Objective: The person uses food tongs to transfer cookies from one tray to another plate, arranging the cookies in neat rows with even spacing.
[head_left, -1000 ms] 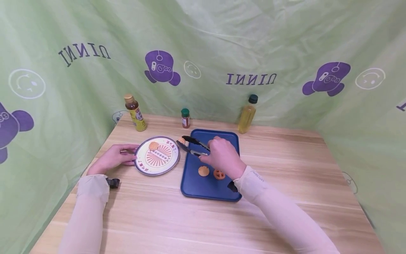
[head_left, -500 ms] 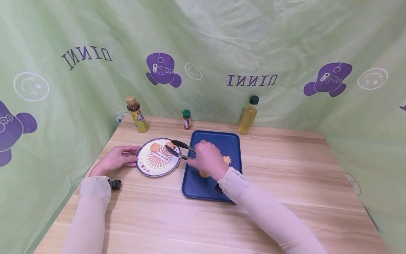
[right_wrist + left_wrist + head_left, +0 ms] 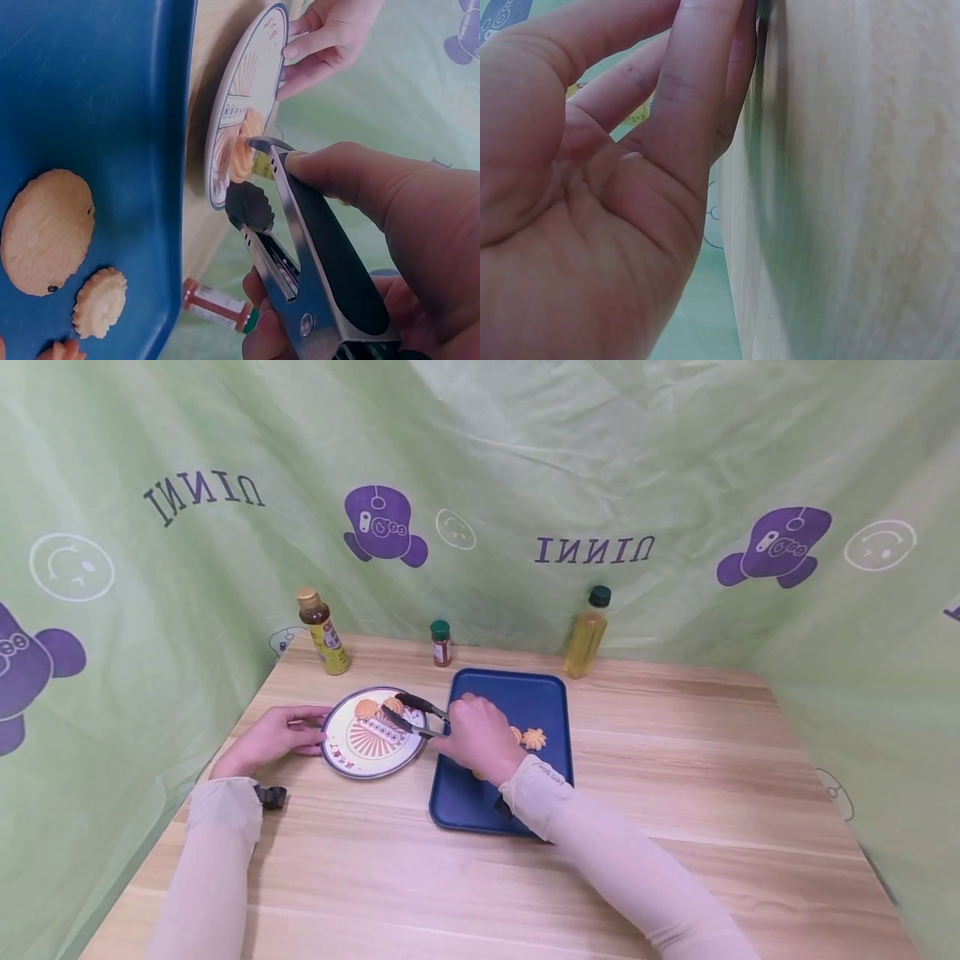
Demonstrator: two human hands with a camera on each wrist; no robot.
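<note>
Two hands are seen in the head view. By the left hand point(image 3: 277, 735), the rim of a white plate point(image 3: 339, 733) is held from the side. By the right hand point(image 3: 483, 739), a pair of tongs point(image 3: 397, 720) is gripped; its tips are parted over the plate, about the right cookie point(image 3: 393, 703), which is placed just beside the left cookie point(image 3: 366, 709). On the blue tray point(image 3: 491, 689), a star-shaped cookie point(image 3: 534, 739) is seen. Behind, a sauce bottle point(image 3: 327, 639), a small jar point(image 3: 441, 649) and an oil bottle point(image 3: 587, 639) are stood upright on the table point(image 3: 675, 760).

In the left wrist view, the palm and bent fingers are shown close to the table; the fingertips are cut off.

In the right wrist view, the tongs are held between thumb and fingers. Whether the right cookie is squeezed cannot be told. On the tray, a flat round cookie point(image 3: 49, 232) is shown near a small ridged cookie point(image 3: 100, 304).
</note>
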